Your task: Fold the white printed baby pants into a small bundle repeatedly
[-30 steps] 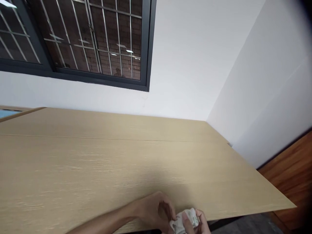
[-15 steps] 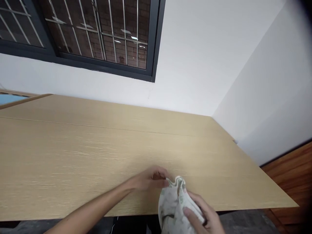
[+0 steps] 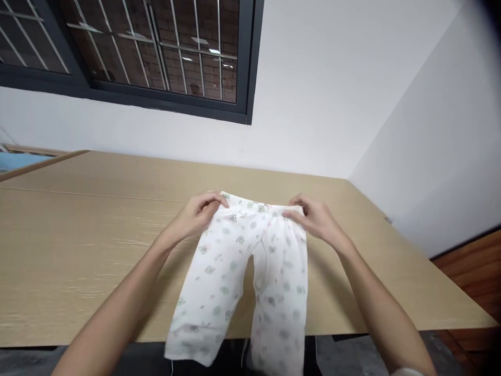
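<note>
A small pair of white trousers point(image 3: 242, 271) with a pale green and pink print hangs spread out over the light wooden table point(image 3: 78, 250). My left hand point(image 3: 198, 211) pinches the left end of the waistband. My right hand point(image 3: 313, 216) pinches the right end. The waistband is stretched between both hands above the table's middle. The two legs trail toward me and droop past the table's near edge.
The table runs up to a white wall at the back, under a dark-framed barred window point(image 3: 156, 52). A second white wall point(image 3: 442, 136) closes the right side. Wooden floor point(image 3: 473, 271) shows past the table's right edge. A blue-topped surface point(image 3: 19, 159) lies at far left.
The garment was a bunched wad at the table's near edge in both hands. Now both hands have moved up and apart, and it hangs unfolded by the waistband.
</note>
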Demonstrator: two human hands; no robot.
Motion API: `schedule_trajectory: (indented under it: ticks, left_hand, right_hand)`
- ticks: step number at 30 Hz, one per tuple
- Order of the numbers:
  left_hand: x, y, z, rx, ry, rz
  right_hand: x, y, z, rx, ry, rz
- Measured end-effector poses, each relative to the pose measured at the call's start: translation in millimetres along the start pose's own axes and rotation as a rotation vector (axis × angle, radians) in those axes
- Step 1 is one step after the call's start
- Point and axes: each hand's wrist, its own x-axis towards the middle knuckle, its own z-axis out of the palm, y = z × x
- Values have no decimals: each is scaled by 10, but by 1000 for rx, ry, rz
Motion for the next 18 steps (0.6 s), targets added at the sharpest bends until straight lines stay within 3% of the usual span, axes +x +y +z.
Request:
schedule_trajectory:
  ticks: [5, 9, 13, 15, 18]
  left_hand:
    - [257, -732, 279, 476, -231, -174]
    - [463, -1026, 575, 608, -275, -275]
    - [604, -911, 861, 701, -249, -341]
    - [559, -700, 1073, 737, -232, -317]
    - [283, -264, 1513, 742, -289, -202]
  right_hand:
    - [717, 799, 817, -22, -263, 75]
    - [1007, 1222, 1347, -84, -270, 174]
    - [1212, 1467, 1556, -125, -224, 261]
    - [1284, 1556, 1582, -149, -193, 319]
    - [1337, 1652, 1577, -175, -147, 424]
